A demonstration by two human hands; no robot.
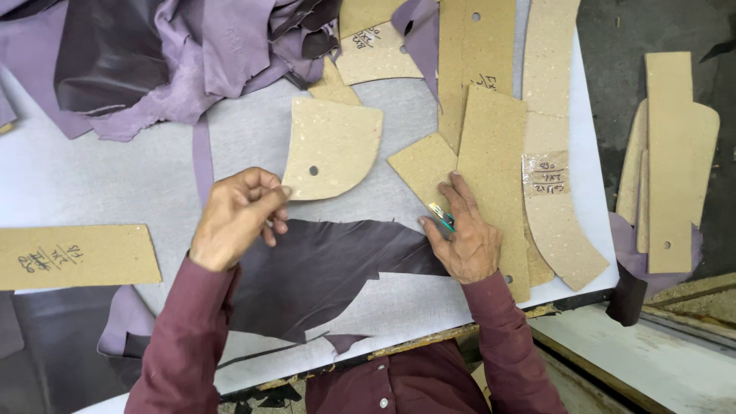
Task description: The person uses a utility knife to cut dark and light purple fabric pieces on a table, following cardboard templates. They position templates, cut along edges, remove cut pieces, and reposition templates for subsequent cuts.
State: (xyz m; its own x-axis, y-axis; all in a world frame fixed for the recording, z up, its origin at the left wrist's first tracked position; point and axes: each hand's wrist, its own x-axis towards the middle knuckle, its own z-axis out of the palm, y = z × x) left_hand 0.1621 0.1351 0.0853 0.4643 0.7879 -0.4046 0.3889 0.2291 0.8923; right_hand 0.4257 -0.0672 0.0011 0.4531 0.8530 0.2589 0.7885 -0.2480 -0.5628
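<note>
My left hand pinches the lower left corner of a fan-shaped cardboard pattern with a small hole, which lies on the grey worktable. Just below it is a dark purple piece of leather, partly under my left wrist. My right hand rests on the leather's right edge and on a small tan cardboard piece, with a small green-handled tool held between its fingers. Both sleeves are maroon.
Several long cardboard patterns overlap to the right of my right hand. A heap of lilac and dark leather fills the far left. Another cardboard strip lies at the left edge. More patterns lie off the table, right.
</note>
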